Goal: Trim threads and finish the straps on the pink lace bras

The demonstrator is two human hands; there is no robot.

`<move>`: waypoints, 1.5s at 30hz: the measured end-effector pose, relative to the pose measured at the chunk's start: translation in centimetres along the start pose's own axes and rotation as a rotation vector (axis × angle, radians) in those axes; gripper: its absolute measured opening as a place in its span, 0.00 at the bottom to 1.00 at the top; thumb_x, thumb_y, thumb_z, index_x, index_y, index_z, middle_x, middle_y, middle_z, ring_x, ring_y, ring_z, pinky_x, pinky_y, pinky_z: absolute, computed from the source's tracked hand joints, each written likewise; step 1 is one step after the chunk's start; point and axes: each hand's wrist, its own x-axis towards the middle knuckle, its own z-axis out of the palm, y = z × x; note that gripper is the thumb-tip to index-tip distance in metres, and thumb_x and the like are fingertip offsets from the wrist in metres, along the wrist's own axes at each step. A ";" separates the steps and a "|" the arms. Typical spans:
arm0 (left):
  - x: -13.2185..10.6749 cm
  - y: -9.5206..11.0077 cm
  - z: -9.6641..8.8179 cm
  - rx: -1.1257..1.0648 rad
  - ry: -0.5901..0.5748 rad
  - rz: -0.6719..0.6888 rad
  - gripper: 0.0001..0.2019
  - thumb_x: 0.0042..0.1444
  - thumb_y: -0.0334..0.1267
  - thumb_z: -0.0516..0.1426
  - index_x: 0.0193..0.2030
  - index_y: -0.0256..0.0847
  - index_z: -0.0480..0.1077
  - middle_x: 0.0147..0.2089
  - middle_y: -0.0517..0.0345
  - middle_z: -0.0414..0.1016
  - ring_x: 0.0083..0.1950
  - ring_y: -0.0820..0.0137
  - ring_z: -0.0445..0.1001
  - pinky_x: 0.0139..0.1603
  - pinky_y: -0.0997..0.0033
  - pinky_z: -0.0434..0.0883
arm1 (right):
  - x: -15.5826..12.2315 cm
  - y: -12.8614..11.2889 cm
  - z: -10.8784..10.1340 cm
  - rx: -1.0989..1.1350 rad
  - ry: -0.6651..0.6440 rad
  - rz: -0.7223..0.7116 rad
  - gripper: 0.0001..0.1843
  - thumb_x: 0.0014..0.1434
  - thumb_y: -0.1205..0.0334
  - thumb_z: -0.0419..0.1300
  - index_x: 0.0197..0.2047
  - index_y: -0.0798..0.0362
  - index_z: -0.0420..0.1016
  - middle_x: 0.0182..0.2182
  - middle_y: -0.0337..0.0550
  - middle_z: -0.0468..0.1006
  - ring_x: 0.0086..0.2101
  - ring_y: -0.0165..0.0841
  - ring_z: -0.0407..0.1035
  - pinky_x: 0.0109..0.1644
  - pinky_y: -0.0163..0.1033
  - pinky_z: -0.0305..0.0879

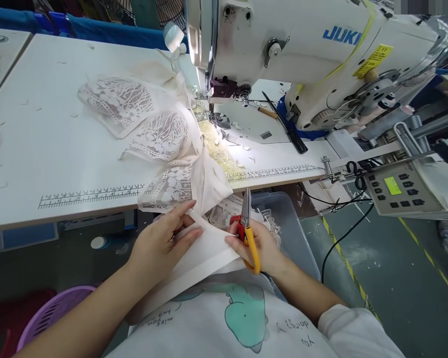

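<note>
My left hand (163,237) pinches a white fabric band (199,256) just below the table's front edge, thumb on top and fingers stretched along it. My right hand (259,246) grips the same band's right side and holds small scissors (247,226) with red and yellow handles, blades pointing up and shut. The band runs down toward my lap. Several cream lace bra cups (160,136) joined in a chain trail from my hands up across the white sewing table (52,149) to the needle of the white sewing machine (302,54).
A clear plastic bin (287,223) with lace pieces stands under the table edge by my right hand. A purple basket (52,311) sits at lower left. The machine's control panel (399,191) and cables hang at right. Black tools (283,124) lie beside the machine's base.
</note>
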 end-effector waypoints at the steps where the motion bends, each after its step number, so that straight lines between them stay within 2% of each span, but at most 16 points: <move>1: 0.0 0.0 0.0 -0.015 0.005 -0.003 0.23 0.52 0.45 0.53 0.53 0.38 0.63 0.27 0.64 0.72 0.25 0.75 0.69 0.27 0.77 0.65 | 0.0 0.0 0.0 -0.006 -0.001 -0.009 0.16 0.48 0.51 0.61 0.27 0.53 0.61 0.21 0.35 0.62 0.22 0.25 0.55 0.25 0.32 0.54; 6: 0.1 0.6 -0.2 -0.189 0.013 -0.113 0.23 0.49 0.44 0.56 0.52 0.41 0.63 0.24 0.66 0.69 0.24 0.75 0.67 0.26 0.77 0.65 | 0.2 0.3 -0.1 -0.021 0.000 -0.012 0.15 0.50 0.51 0.60 0.28 0.53 0.62 0.23 0.37 0.65 0.24 0.27 0.59 0.29 0.34 0.58; 10: 0.5 0.7 -0.6 -0.432 -0.076 -0.271 0.13 0.45 0.45 0.59 0.36 0.41 0.70 0.24 0.63 0.70 0.23 0.75 0.66 0.21 0.78 0.64 | 0.2 0.4 0.1 0.040 0.049 -0.122 0.10 0.52 0.57 0.58 0.29 0.52 0.62 0.29 0.41 0.70 0.30 0.31 0.65 0.35 0.37 0.63; 12: 0.7 0.4 -0.8 -0.478 -0.101 -0.282 0.10 0.45 0.44 0.59 0.31 0.41 0.69 0.26 0.62 0.71 0.25 0.74 0.68 0.22 0.78 0.66 | 0.3 0.3 0.2 0.074 0.059 -0.176 0.07 0.53 0.60 0.56 0.30 0.52 0.61 0.31 0.42 0.71 0.32 0.31 0.67 0.37 0.37 0.64; 15: 0.8 0.2 -1.2 -0.371 -0.101 -0.087 0.05 0.50 0.40 0.57 0.31 0.43 0.67 0.33 0.60 0.73 0.34 0.71 0.72 0.32 0.75 0.70 | 0.4 0.3 0.4 0.024 0.117 -0.245 0.05 0.53 0.62 0.54 0.29 0.52 0.61 0.30 0.42 0.71 0.30 0.31 0.67 0.35 0.37 0.65; 17: 0.9 0.6 -1.5 -0.125 -0.031 0.151 0.04 0.52 0.37 0.55 0.34 0.42 0.65 0.40 0.57 0.72 0.43 0.68 0.72 0.42 0.70 0.71 | 0.4 0.2 0.4 -0.071 0.153 -0.276 0.05 0.51 0.62 0.54 0.29 0.52 0.61 0.28 0.41 0.70 0.29 0.31 0.66 0.34 0.37 0.64; 20: 0.9 2.1 -1.6 0.264 0.043 0.542 0.11 0.52 0.35 0.54 0.44 0.39 0.64 0.47 0.51 0.71 0.51 0.64 0.68 0.54 0.62 0.65 | 0.3 0.1 0.2 -0.187 0.137 -0.301 0.04 0.49 0.63 0.54 0.29 0.52 0.61 0.28 0.41 0.69 0.28 0.31 0.64 0.33 0.36 0.63; 22: 1.1 3.2 -1.2 0.360 -0.046 0.702 0.11 0.54 0.35 0.52 0.44 0.39 0.66 0.43 0.53 0.73 0.47 0.65 0.70 0.55 0.61 0.64 | 0.1 -0.1 0.0 -0.229 0.122 -0.326 0.04 0.49 0.64 0.54 0.30 0.52 0.60 0.27 0.40 0.69 0.28 0.31 0.63 0.32 0.36 0.62; 23: 1.4 3.6 -0.9 0.368 -0.121 0.706 0.08 0.55 0.35 0.51 0.41 0.40 0.67 0.39 0.55 0.74 0.43 0.66 0.71 0.51 0.62 0.66 | 0.0 -0.2 0.0 -0.245 0.121 -0.340 0.04 0.49 0.64 0.54 0.30 0.52 0.60 0.27 0.40 0.68 0.28 0.30 0.63 0.31 0.35 0.62; 25: 1.9 3.9 -0.3 0.314 -0.265 0.595 0.09 0.57 0.37 0.48 0.35 0.41 0.69 0.32 0.58 0.73 0.34 0.69 0.71 0.38 0.68 0.69 | -0.1 -0.4 0.0 -0.268 0.129 -0.346 0.05 0.49 0.63 0.54 0.29 0.52 0.60 0.25 0.39 0.67 0.27 0.30 0.62 0.30 0.34 0.60; 27: 2.5 3.7 0.1 0.191 -0.372 0.414 0.11 0.58 0.39 0.47 0.31 0.41 0.68 0.28 0.60 0.72 0.28 0.71 0.69 0.28 0.73 0.65 | -0.3 -0.5 0.0 -0.262 0.130 -0.310 0.05 0.50 0.62 0.54 0.28 0.52 0.59 0.24 0.38 0.65 0.25 0.29 0.60 0.29 0.34 0.59; 32: 3.0 2.7 0.4 -0.205 -0.490 -0.024 0.12 0.55 0.46 0.50 0.30 0.41 0.66 0.21 0.64 0.62 0.21 0.77 0.59 0.20 0.78 0.60 | -0.4 -0.3 -0.3 -0.169 0.117 -0.187 0.08 0.51 0.58 0.56 0.31 0.52 0.61 0.24 0.38 0.66 0.25 0.28 0.60 0.28 0.33 0.59; 35: 2.7 2.5 0.4 -0.384 -0.504 -0.214 0.12 0.53 0.48 0.52 0.30 0.40 0.65 0.24 0.64 0.61 0.21 0.79 0.57 0.20 0.79 0.60 | -0.4 -0.1 -0.4 -0.123 0.097 -0.145 0.09 0.51 0.57 0.56 0.32 0.52 0.61 0.26 0.39 0.68 0.25 0.28 0.61 0.29 0.33 0.60; 38: 2.4 2.6 0.4 -0.488 -0.462 -0.328 0.11 0.51 0.47 0.55 0.30 0.40 0.66 0.26 0.64 0.62 0.23 0.80 0.57 0.20 0.81 0.59 | -0.4 -0.2 -0.2 -0.072 0.096 -0.157 0.10 0.51 0.56 0.56 0.30 0.53 0.62 0.28 0.41 0.70 0.28 0.30 0.64 0.33 0.36 0.62; 41: 2.3 2.8 0.4 -0.542 -0.452 -0.370 0.10 0.51 0.45 0.56 0.30 0.40 0.67 0.25 0.65 0.62 0.23 0.81 0.56 0.22 0.83 0.59 | -0.4 -0.5 -0.4 -0.041 0.067 -0.139 0.11 0.52 0.54 0.57 0.29 0.53 0.62 0.29 0.43 0.71 0.28 0.32 0.65 0.33 0.37 0.63; 45: 2.2 2.6 0.2 -0.543 -0.454 -0.327 0.10 0.52 0.44 0.56 0.30 0.40 0.67 0.28 0.63 0.65 0.26 0.80 0.60 0.25 0.81 0.60 | 0.2 -0.9 -2.3 -0.053 -0.120 -0.152 0.18 0.51 0.46 0.57 0.32 0.52 0.59 0.31 0.42 0.68 0.28 0.30 0.62 0.29 0.34 0.60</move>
